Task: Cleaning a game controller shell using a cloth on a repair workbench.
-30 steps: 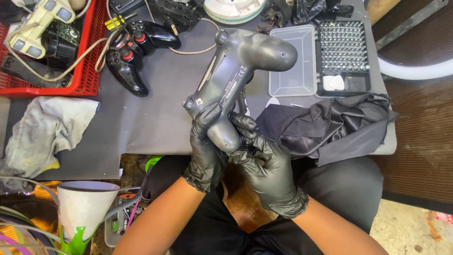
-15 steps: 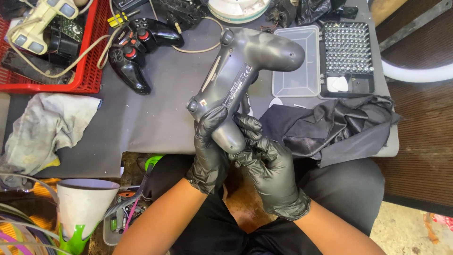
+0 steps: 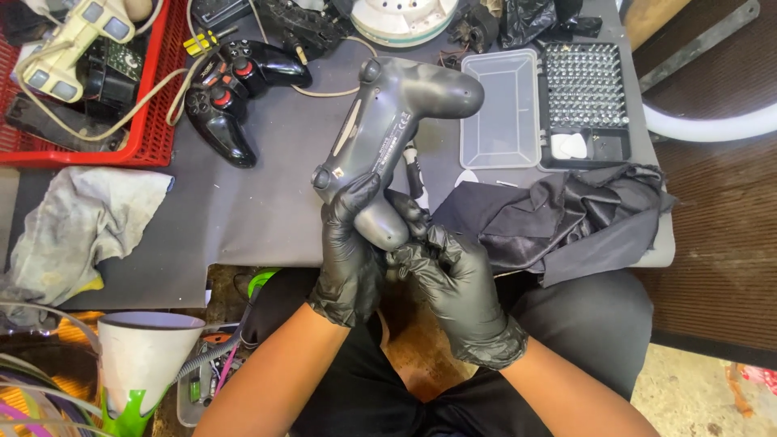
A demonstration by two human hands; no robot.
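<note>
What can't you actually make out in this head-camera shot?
- Face of the grey controller: turned away, only its back shows.
- Its lower grip: wrapped by the left hand and right hand.
- Bits in the bit case: too small to tell apart.
- Red basket: cut off by the frame's left edge.

Up top, a red basket (image 3: 158,121) holding a cream controller (image 3: 77,40), beside it a black gamepad (image 3: 231,93), then a clear tray (image 3: 500,109), bit set (image 3: 584,89), black cloth (image 3: 566,218), grey rag (image 3: 77,222) far left.
</note>
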